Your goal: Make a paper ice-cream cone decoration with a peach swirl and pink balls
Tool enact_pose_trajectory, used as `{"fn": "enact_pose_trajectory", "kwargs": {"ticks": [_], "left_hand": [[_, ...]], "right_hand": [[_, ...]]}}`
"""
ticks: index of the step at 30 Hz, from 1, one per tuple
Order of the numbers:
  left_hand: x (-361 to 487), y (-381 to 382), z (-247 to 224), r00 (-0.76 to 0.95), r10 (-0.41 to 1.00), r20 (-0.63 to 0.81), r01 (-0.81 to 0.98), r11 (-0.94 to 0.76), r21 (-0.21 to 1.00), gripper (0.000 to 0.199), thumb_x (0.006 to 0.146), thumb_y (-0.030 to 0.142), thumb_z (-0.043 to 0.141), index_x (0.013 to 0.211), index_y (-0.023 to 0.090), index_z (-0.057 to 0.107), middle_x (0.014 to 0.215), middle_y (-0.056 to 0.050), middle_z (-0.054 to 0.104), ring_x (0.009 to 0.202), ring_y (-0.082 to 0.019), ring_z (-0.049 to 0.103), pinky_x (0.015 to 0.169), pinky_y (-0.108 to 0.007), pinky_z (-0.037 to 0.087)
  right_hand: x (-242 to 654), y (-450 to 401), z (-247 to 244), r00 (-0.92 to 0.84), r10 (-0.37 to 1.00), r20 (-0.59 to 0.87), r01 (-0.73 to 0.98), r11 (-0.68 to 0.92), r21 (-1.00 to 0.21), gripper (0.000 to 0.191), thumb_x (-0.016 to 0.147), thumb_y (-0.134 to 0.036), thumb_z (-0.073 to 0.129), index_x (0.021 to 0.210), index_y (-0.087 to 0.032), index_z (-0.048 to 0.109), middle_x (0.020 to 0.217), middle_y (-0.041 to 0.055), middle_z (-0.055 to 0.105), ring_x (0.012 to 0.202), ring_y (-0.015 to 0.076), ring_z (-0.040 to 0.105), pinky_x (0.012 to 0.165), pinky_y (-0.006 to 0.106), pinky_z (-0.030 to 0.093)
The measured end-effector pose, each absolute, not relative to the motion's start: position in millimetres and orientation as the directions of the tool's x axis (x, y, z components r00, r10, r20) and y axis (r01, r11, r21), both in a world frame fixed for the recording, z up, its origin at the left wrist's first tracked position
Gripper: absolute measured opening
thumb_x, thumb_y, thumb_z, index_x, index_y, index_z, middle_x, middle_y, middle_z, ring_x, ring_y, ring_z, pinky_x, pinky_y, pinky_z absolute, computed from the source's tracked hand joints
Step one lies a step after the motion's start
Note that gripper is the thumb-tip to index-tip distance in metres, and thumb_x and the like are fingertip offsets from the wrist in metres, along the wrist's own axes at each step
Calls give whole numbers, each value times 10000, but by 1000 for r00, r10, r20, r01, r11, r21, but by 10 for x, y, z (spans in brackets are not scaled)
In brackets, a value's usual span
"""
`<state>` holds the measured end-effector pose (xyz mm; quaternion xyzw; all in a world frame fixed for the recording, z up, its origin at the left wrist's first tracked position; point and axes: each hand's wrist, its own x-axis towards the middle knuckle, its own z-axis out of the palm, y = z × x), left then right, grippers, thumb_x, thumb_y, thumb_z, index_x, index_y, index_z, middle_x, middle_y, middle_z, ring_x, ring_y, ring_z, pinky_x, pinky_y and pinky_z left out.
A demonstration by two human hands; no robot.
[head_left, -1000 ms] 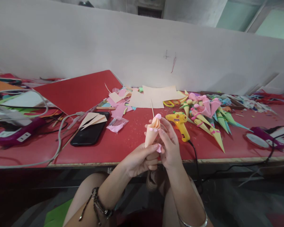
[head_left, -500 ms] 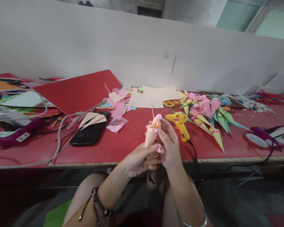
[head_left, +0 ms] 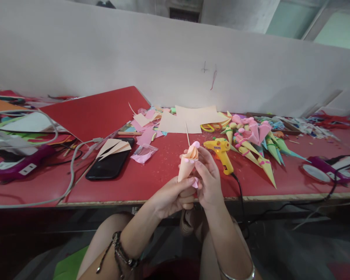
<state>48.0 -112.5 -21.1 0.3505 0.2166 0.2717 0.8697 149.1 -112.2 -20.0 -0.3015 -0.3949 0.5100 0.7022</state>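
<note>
A peach paper ice-cream cone (head_left: 186, 170) with a swirled top, a pink ball at its tip and pink trim round its rim is held up over the table's front edge. Wrapped round its lower part, my left hand (head_left: 170, 198) is closed, thumb across the front. My right hand (head_left: 210, 179) has its fingers curled behind and beside the cone's top, thumb near the pink trim. A small pink piece (head_left: 195, 182) shows between the two hands; which one grips it is unclear. Past the cone a thin stick (head_left: 187, 133) points up and away.
A yellow glue gun (head_left: 223, 151) lies just right of my hands, its black cord running off the edge. Several finished paper cones (head_left: 265, 167) are heaped farther right. At left, a black phone (head_left: 105, 169) carries cut peach pieces. Peach sheets (head_left: 181, 122) and yellow scissors (head_left: 207, 127) lie behind.
</note>
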Motion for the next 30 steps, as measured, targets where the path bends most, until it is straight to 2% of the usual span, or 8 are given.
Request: {"fn": "enact_pose_trajectory", "kwargs": {"ticks": [6, 10, 14, 17, 19, 22, 24, 30], "left_hand": [[478, -1118, -219, 758, 625, -186, -326, 610, 722, 309, 670, 421, 662, 686, 141, 530, 395, 130, 172, 346, -15, 114, 363, -151, 145], [482, -1114, -224, 741, 649, -172, -353, 594, 723, 321, 661, 428, 668, 673, 142, 523, 400, 127, 171, 353, -17, 112, 368, -153, 153], [479, -1114, -206, 703, 693, -160, -399, 571, 718, 330, 645, 428, 681, 654, 149, 506, 409, 127, 152, 355, -20, 109, 375, -151, 187], [475, -1101, -191, 642, 748, -167, -448, 543, 710, 335, 642, 433, 681, 675, 153, 501, 416, 129, 146, 359, -19, 102, 381, -143, 208], [480, -1081, -187, 559, 810, -180, -497, 500, 709, 323, 655, 417, 677, 685, 156, 490, 421, 128, 142, 362, -21, 98, 369, -135, 192], [498, -1043, -190, 371, 908, -192, -579, 388, 716, 343, 640, 383, 698, 642, 159, 437, 427, 123, 162, 367, -22, 123, 347, -125, 171], [508, -1023, -192, 283, 941, -188, -619, 329, 713, 381, 606, 371, 724, 612, 163, 405, 429, 121, 184, 367, -18, 147, 340, -122, 180], [503, -1010, -179, 252, 954, -162, -636, 289, 716, 395, 590, 375, 730, 591, 166, 394, 417, 127, 173, 362, -16, 123, 333, -125, 187]], "right_hand": [[1495, -1121, -219, 157, 958, 240, -440, 285, -852, 259, 723, -295, 564, 980, -272, 564, 939, -9, 626, 570, 93, 544, 426, 204, 412], [1497, -1126, -223, 164, 947, 277, -425, 321, -846, 283, 736, -308, 510, 1008, -254, 563, 963, 15, 636, 752, 151, 591, 577, 261, 480], [1497, -1113, -239, 134, 939, 316, -438, 342, -831, 310, 756, -306, 466, 1047, -252, 555, 1045, 34, 618, 771, 154, 593, 575, 266, 482], [1487, -1101, -253, 143, 919, 367, -394, 393, -831, 307, 779, -292, 454, 1067, -240, 545, 1084, 52, 589, 888, 169, 576, 711, 308, 491], [1477, -1103, -256, 197, 891, 409, -315, 452, -835, 263, 788, -269, 465, 1034, -234, 553, 1013, 50, 591, 909, 166, 563, 785, 330, 474], [1457, -1117, -244, 255, 830, 495, -111, 534, -838, 182, 773, -228, 509, 944, -227, 569, 914, 36, 566, 830, 152, 560, 769, 325, 481], [1446, -1128, -232, 231, 800, 554, 22, 565, -825, 156, 760, -210, 530, 906, -222, 581, 896, 36, 551, 814, 153, 553, 754, 323, 488], [1452, -1131, -221, 162, 771, 616, 195, 586, -786, 172, 777, -183, 525, 900, -232, 635, 905, 45, 561, 874, 165, 552, 758, 310, 491]]}}
